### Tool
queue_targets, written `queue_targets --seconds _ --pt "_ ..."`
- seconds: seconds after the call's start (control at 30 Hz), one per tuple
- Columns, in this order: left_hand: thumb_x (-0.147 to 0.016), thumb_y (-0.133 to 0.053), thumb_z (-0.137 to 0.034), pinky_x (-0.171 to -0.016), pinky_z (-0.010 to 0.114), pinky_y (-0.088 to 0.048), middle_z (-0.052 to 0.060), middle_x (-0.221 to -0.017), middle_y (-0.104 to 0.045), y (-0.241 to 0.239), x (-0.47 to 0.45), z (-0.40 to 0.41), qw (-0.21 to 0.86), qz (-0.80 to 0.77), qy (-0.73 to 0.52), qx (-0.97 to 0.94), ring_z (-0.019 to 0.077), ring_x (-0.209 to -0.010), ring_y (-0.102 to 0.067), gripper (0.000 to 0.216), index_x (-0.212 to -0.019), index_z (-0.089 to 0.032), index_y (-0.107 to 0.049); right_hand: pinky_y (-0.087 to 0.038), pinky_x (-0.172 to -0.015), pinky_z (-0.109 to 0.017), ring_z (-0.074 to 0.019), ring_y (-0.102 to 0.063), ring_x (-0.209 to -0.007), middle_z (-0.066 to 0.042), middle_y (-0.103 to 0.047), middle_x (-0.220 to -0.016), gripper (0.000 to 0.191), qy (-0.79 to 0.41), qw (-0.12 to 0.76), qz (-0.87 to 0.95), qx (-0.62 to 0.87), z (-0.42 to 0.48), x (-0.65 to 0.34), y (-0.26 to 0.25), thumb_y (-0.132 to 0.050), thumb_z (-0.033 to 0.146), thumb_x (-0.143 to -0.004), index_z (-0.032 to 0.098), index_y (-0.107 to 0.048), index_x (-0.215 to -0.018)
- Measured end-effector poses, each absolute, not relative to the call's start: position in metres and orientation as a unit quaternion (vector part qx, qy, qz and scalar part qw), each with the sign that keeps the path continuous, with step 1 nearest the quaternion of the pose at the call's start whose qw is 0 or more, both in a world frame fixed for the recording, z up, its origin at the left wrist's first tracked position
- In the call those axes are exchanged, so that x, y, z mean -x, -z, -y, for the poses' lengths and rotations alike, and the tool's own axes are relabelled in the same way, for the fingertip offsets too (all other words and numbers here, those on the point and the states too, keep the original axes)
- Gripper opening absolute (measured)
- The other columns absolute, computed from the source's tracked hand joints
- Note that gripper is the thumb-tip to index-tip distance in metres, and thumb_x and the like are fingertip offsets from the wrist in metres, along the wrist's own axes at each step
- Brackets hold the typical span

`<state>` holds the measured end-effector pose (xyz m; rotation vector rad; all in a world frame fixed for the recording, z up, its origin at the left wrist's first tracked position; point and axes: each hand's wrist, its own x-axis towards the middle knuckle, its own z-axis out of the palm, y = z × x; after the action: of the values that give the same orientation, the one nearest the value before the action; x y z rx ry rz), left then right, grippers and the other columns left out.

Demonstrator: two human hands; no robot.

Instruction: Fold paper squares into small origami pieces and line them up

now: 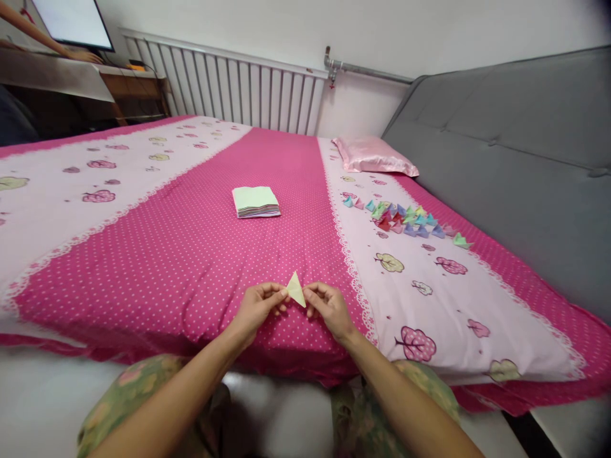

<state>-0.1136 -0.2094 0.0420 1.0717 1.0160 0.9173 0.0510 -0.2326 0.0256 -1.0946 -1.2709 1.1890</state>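
Our forearms (193, 388) reach the near edge of the bed (157, 267); there our left hand (256, 309) and right hand (333, 310) each pinch the folded yellow paper (295, 290) from opposite sides, both grips nearly closed.

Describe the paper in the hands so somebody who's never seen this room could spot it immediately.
Start at the bed, then find the near end of its wide dotted pink stripe. There, the left hand and right hand hold a small pale yellow triangle. The stack and folded papers beyond lie on the bed; only the triangle is in the fingers.
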Motion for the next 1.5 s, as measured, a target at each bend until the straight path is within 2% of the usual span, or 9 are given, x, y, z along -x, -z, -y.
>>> queue_targets --seconds 0.1,0.5,0.77,0.9,1.13,1.37,1.5 --pt "-0.067 -0.067 -0.027 -0.050 0.019 -0.036 0.003 -0.056 -0.062 -0.042 0.113 0.210 0.640 -0.445 -0.394 -0.487 0.0082 -0.049 -0.051 0.018 -0.073 -0.011 -0.065 -0.038 -0.042 -0.018 -0.0068 -0.048 -0.040 0.004 -0.054 -0.050 0.021 -0.498 0.521 0.519 0.459 0.231 -0.051 -0.024 -0.059 0.037 -0.076 0.016 -0.061 -0.076" --pt "-0.068 -0.065 -0.027 -0.050 0.020 -0.036 0.003 -0.058 -0.061 -0.044 0.113 0.210 0.640 -0.442 -0.376 -0.504 0.0082 -0.049 -0.050 0.017 -0.072 -0.011 -0.065 -0.040 -0.043 -0.019 -0.0079 -0.049 -0.041 0.003 -0.056 -0.048 0.021 -0.495 0.514 0.530 0.457 0.233 -0.052 -0.026 -0.059 0.036 -0.075 0.015 -0.062 -0.073" --pt "-0.065 -0.069 -0.029 -0.050 0.020 -0.037 0.004 -0.056 -0.062 -0.043 0.112 0.212 0.641 -0.428 -0.381 -0.512 0.0097 -0.049 -0.052 0.018 -0.069 -0.012 -0.066 -0.043 -0.047 -0.021 -0.0103 -0.054 -0.050 -0.002 -0.064 -0.064 0.019 -0.468 0.491 0.569 0.465 0.234 -0.049 -0.026 -0.058 0.031 -0.074 0.015 -0.064 -0.081" --pt "-0.063 -0.070 -0.032 -0.049 0.021 -0.038 0.005 -0.056 -0.063 -0.041 0.111 0.212 0.645 -0.419 -0.366 -0.523 0.0097 -0.048 -0.053 0.021 -0.064 -0.012 -0.066 -0.038 -0.042 -0.019 -0.0092 -0.051 -0.045 0.000 -0.060 -0.056 0.013 -0.432 0.477 0.592 0.484 0.234 -0.047 -0.024 -0.058 0.026 -0.072 0.015 -0.064 -0.075" --pt "-0.059 -0.072 -0.035 -0.048 0.020 -0.040 0.003 -0.051 -0.063 -0.038 0.109 0.213 0.663 -0.423 -0.351 -0.508 0.0099 -0.046 -0.055 0.026 -0.066 -0.011 -0.064 -0.040 -0.043 -0.019 -0.0093 -0.053 -0.046 0.000 -0.062 -0.059 0.019 -0.402 0.487 0.604 0.486 0.237 -0.043 -0.020 -0.056 0.020 -0.069 0.016 -0.065 -0.085" --pt "-0.060 -0.072 -0.031 -0.047 0.019 -0.042 0.000 -0.052 -0.061 -0.035 0.103 0.217 0.639 -0.439 -0.415 -0.476 0.0103 -0.047 -0.057 0.027 -0.072 -0.013 -0.056 -0.038 -0.041 -0.018 -0.0088 -0.050 -0.042 0.002 -0.061 -0.055 0.016 -0.376 0.493 0.602 0.503 0.240 -0.041 -0.017 -0.055 0.021 -0.070 0.018 -0.066 -0.082" --pt "-0.064 -0.069 -0.026 -0.055 0.021 -0.046 0.001 -0.060 -0.063 -0.032 0.100 0.223 0.603 -0.424 -0.443 -0.511 0.0110 -0.055 -0.059 0.019 -0.071 -0.013 -0.058 -0.042 -0.046 -0.020 -0.0108 -0.055 -0.049 0.000 -0.063 -0.063 0.015 -0.360 0.511 0.592 0.509 0.239 -0.040 -0.015 -0.056 0.022 -0.070 0.018 -0.065 -0.081"
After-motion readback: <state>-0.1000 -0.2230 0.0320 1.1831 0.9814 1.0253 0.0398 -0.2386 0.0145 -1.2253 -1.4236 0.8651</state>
